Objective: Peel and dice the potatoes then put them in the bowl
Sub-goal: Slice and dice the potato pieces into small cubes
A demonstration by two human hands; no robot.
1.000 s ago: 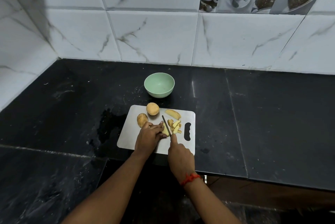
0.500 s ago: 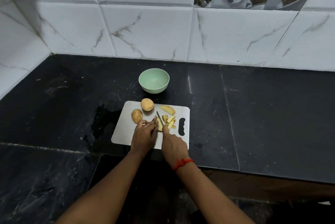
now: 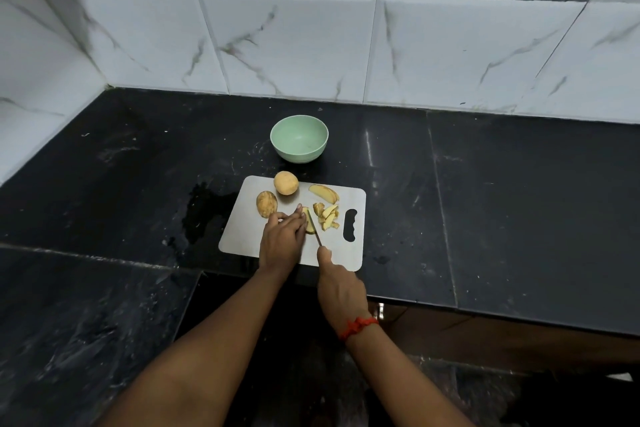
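On the steel cutting board (image 3: pixel 242 236) my left hand (image 3: pixel 282 239) holds down a peeled potato piece (image 3: pixel 308 224) with curled fingers. My right hand (image 3: pixel 337 284) grips a knife (image 3: pixel 314 227) whose blade lies against that piece on its right side. Cut potato strips (image 3: pixel 327 215) and one long wedge (image 3: pixel 323 193) lie to the right of the blade. Two whole potatoes rest at the board's far left: a round one (image 3: pixel 286 183) and an oval one (image 3: pixel 266 204). The green bowl (image 3: pixel 299 138) stands empty just beyond the board.
The board sits at the near edge of a black stone counter (image 3: pixel 485 201). A wet patch (image 3: pixel 204 208) darkens the counter left of the board. White marble tiles (image 3: pixel 294 46) close off the back and the left side.
The blade has shifted slightly along the potato piece while my left hand stays pressed on it. My head has tilted, so the whole scene sits a little differently in view.
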